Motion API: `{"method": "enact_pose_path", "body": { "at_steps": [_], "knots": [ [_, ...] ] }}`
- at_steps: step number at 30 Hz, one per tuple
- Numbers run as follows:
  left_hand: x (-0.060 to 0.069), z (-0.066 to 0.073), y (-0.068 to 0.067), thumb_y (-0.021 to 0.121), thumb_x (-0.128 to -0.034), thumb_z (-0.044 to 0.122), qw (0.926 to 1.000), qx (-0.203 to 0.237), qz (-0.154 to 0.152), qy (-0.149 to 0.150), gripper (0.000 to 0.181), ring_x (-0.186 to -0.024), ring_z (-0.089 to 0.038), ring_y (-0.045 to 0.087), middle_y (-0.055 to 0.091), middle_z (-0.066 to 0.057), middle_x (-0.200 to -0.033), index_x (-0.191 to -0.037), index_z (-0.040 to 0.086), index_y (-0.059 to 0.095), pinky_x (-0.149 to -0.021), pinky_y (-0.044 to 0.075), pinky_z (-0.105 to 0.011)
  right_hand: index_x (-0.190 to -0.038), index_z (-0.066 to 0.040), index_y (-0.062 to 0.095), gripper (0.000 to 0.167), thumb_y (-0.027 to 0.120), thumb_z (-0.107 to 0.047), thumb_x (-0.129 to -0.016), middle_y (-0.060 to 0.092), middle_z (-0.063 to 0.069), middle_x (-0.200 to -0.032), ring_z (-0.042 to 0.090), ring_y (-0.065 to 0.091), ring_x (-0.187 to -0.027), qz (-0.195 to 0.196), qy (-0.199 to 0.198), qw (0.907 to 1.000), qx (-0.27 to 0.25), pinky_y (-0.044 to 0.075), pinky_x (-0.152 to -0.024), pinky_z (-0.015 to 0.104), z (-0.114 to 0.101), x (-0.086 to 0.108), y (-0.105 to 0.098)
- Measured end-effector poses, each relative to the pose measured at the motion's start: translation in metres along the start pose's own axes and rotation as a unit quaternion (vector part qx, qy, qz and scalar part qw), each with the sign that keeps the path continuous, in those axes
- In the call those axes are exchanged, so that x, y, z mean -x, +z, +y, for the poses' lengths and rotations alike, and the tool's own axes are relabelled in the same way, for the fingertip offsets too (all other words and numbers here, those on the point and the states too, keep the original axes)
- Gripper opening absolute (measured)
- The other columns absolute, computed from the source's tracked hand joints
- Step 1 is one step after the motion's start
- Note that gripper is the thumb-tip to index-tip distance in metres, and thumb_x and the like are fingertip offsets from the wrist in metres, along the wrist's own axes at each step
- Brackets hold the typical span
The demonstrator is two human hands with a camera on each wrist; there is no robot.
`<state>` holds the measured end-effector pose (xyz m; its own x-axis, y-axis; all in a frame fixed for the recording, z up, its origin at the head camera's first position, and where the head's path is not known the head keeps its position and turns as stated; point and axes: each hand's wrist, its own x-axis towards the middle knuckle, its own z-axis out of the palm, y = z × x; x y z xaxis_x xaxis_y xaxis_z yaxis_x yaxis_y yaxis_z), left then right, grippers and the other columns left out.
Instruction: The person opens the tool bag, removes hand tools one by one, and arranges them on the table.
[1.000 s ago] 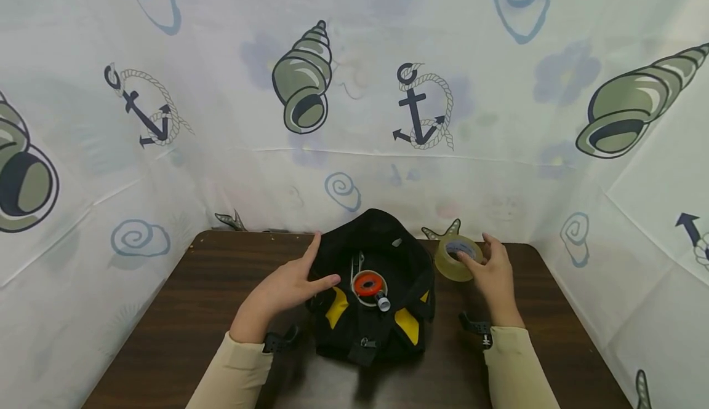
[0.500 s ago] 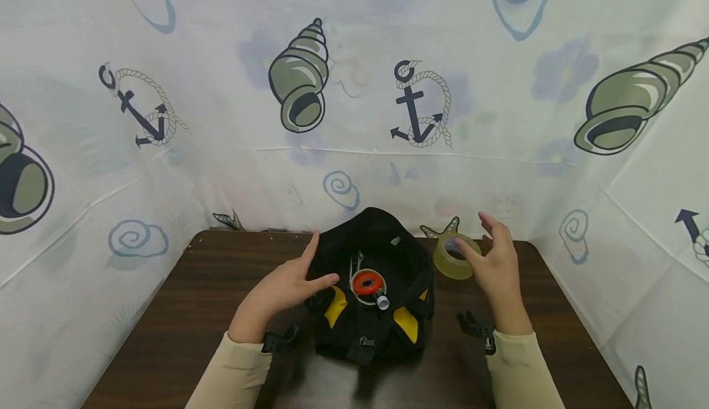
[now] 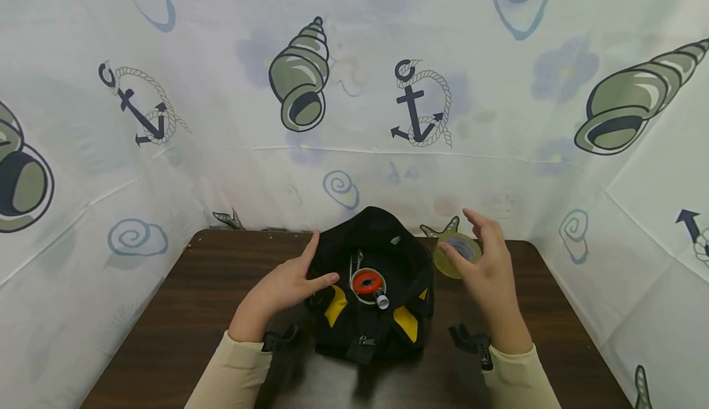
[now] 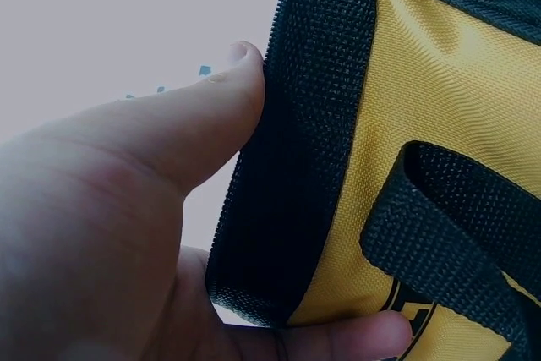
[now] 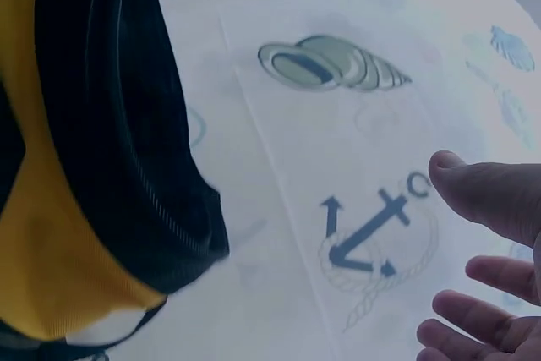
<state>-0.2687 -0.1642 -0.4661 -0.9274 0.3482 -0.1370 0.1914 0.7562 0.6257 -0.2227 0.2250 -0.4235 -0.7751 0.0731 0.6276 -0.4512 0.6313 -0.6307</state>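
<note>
The person's left hand point(image 3: 284, 289) rests against the left side of a black fabric bag with yellow panels point(image 3: 382, 330). Its thumb and index finger are stretched apart; the left wrist view shows the thumb touching the toothed zip edge point(image 4: 269, 50) and another finger lying along the yellow side, near a black webbing loop point(image 4: 431, 209). The bag stands open-mouthed on a dark brown wood-grain table point(image 3: 160, 317). Its cloth looks soft and likely to sag, so the thick webbing border beside the zip seems the best place to steady it. Inside sit a bright orange ring point(image 3: 359, 284) and a small whitish capped cylinder point(image 3: 382, 301).

Just right of the bag, near the far table edge, is a yellowish transparent tape roll point(image 3: 446, 269). It should be stiff, fairly light and smooth-sided, best taken across its outer rim or with a fingertip in the core. The right hand point(image 3: 490, 270) is in front of it, thumb and fingers spread with nothing between them; whether the thumb touches the roll I cannot tell.
</note>
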Motion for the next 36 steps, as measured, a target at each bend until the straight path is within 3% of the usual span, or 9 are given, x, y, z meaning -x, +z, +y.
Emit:
{"method": "enact_pose_path", "body": {
  "at_steps": [2, 4, 11, 17, 22, 25, 30, 32, 36],
  "knots": [
    [0.0, 0.0, 0.0, 0.059, -0.0969, 0.082, 1.0, 0.001, 0.0, 0.0, 0.116, -0.15, -0.043, 0.055, 0.04, -0.022, -0.173, -0.176, 0.033, -0.009, -0.12, 0.045, -0.067, -0.159, -0.01, 0.054, 0.08, 0.092, -0.008, -0.088, 0.057, 0.016, -0.153, 0.035, 0.055, -0.141, 0.005, -0.022, 0.9997, -0.004, 0.035, -0.121, 0.009, -0.005, 0.001, 0.002],
    [0.0, 0.0, 0.0, 0.059, -0.0968, 0.082, 1.0, 0.002, 0.0, 0.0, 0.115, -0.151, -0.043, 0.054, 0.04, -0.022, -0.173, -0.176, 0.034, -0.009, -0.12, 0.045, -0.067, -0.159, -0.008, 0.055, 0.082, 0.093, -0.005, -0.086, 0.058, 0.017, -0.153, 0.036, 0.056, -0.14, 0.007, -0.042, 0.9991, -0.009, 0.033, -0.119, 0.006, -0.009, 0.003, 0.004],
    [0.001, -0.002, -0.001, 0.059, -0.0971, 0.082, 1.0, 0.003, -0.001, 0.0, 0.115, -0.149, -0.043, 0.055, 0.041, -0.023, -0.172, -0.176, 0.034, -0.01, -0.12, 0.045, -0.067, -0.16, -0.014, 0.055, 0.083, 0.094, -0.007, -0.086, 0.06, 0.013, -0.151, 0.033, 0.058, -0.139, -0.021, -0.077, 0.9966, -0.019, 0.035, -0.12, 0.008, -0.024, 0.009, 0.013],
    [0.002, -0.002, -0.003, 0.059, -0.0969, 0.082, 1.0, 0.002, 0.0, -0.001, 0.114, -0.147, -0.043, 0.058, 0.042, -0.022, -0.172, -0.175, 0.036, -0.01, -0.118, 0.048, -0.066, -0.158, -0.011, 0.056, 0.085, 0.096, -0.008, -0.083, 0.061, 0.012, -0.154, 0.029, 0.057, -0.142, -0.054, -0.129, 0.9898, -0.025, 0.035, -0.123, 0.014, -0.032, 0.011, 0.023],
    [0.003, 0.002, 0.0, 0.061, -0.0972, 0.08, 0.9999, 0.011, -0.003, 0.0, 0.115, -0.147, -0.042, 0.059, 0.046, -0.021, -0.17, -0.176, 0.034, -0.008, -0.117, 0.048, -0.066, -0.157, -0.008, 0.055, 0.088, 0.098, -0.009, -0.08, 0.059, 0.014, -0.155, 0.029, 0.056, -0.144, -0.091, -0.179, 0.9787, -0.043, 0.034, -0.128, 0.018, -0.036, 0.013, 0.035],
    [0.003, 0.004, 0.0, 0.062, -0.0971, 0.079, 0.9999, 0.014, -0.006, 0.001, 0.115, -0.147, -0.041, 0.058, 0.047, -0.02, -0.17, -0.177, 0.033, -0.006, -0.118, 0.047, -0.066, -0.158, -0.011, 0.055, 0.086, 0.097, -0.013, -0.083, 0.058, 0.011, -0.158, 0.029, 0.054, -0.148, -0.143, -0.198, 0.9689, -0.039, 0.035, -0.129, 0.021, -0.043, 0.01, 0.041],
    [0.002, 0.004, -0.002, 0.06, -0.0968, 0.081, 1.0, 0.009, -0.001, -0.002, 0.113, -0.148, -0.041, 0.057, 0.045, -0.019, -0.171, -0.176, 0.036, -0.007, -0.118, 0.047, -0.067, -0.156, -0.016, 0.057, 0.076, 0.093, -0.02, -0.09, 0.054, 0.009, -0.161, 0.029, 0.048, -0.156, -0.223, -0.229, 0.9475, -0.018, 0.044, -0.127, 0.045, -0.056, -0.01, 0.051],
    [0.003, 0.004, -0.003, 0.06, -0.0969, 0.081, 1.0, 0.009, -0.001, -0.004, 0.113, -0.149, -0.041, 0.057, 0.044, -0.019, -0.171, -0.176, 0.037, -0.008, -0.118, 0.047, -0.067, -0.156, -0.016, 0.057, 0.074, 0.092, -0.021, -0.091, 0.053, 0.009, -0.161, 0.029, 0.049, -0.155, -0.239, -0.234, 0.9422, -0.007, 0.046, -0.124, 0.053, -0.06, -0.019, 0.056],
    [0.003, 0.003, -0.003, 0.061, -0.0973, 0.08, 0.9999, 0.013, -0.003, -0.004, 0.113, -0.15, -0.042, 0.056, 0.043, -0.019, -0.172, -0.176, 0.036, -0.009, -0.119, 0.046, -0.067, -0.154, -0.013, 0.058, 0.069, 0.09, -0.023, -0.093, 0.054, 0.009, -0.158, 0.028, 0.054, -0.149, -0.293, -0.215, 0.9317, -0.003, 0.049, -0.122, 0.052, -0.066, -0.037, 0.062]
  ]
}}
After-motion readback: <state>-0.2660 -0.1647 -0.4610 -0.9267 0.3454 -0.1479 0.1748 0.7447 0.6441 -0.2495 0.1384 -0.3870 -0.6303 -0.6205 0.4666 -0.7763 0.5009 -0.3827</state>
